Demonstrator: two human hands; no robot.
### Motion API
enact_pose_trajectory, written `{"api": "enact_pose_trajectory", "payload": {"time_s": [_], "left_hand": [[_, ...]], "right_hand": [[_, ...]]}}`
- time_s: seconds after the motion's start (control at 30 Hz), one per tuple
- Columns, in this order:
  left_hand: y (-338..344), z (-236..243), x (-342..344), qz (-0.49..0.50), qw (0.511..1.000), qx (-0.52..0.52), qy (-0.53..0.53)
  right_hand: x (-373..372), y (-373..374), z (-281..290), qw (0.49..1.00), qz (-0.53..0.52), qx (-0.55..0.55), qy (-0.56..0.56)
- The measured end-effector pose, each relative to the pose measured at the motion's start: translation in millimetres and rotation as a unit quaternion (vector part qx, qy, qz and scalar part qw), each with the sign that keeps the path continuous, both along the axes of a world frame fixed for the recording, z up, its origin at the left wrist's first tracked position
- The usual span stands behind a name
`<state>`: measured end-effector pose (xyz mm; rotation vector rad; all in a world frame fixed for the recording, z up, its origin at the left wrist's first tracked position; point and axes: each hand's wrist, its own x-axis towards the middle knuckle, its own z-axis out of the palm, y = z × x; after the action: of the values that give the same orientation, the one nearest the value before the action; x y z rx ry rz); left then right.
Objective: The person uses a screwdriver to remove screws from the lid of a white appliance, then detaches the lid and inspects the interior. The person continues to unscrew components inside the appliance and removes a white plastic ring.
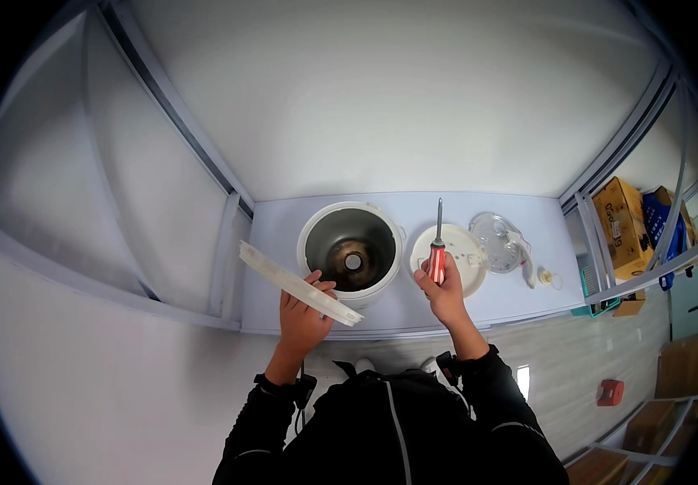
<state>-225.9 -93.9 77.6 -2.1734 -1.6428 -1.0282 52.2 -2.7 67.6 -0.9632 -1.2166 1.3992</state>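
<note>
My left hand [304,319] is closed on a long, slightly curved off-white plastic strip [288,281], which slants across the near left rim of a rice cooker body [389,242]. The cooker stands lidless on the table, with a grey inner wall and a brown-stained bottom around a round part in the middle. Gripped upright in my right hand [444,297] is a screwdriver [438,257] with a red and white handle, its metal shaft pointing away from me. Behind that hand lies a round white plastic cover [468,283], partly hidden by it.
Right of the white cover are a clear round plastic piece [494,234], a curved white handle-like part [526,260] and a small pale part [545,276]. Frame posts bound the table [272,218]. Cardboard boxes [619,226] and a teal basket [599,307] stand beyond its right end.
</note>
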Motion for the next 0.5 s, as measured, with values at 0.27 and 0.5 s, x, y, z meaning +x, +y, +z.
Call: {"api": "enact_pose_trajectory", "payload": {"time_s": [0.27, 0.5], "left_hand": [[-2, -8, -4, -0.027, 1.000, -0.004, -0.015], [-8, -17, -8, -0.049, 0.999, 0.005, -0.013]], "right_hand": [[5, -3, -1, 0.999, -0.013, 0.008, -0.028], [13, -2, -5, 0.999, -0.014, 0.004, -0.038]]}}
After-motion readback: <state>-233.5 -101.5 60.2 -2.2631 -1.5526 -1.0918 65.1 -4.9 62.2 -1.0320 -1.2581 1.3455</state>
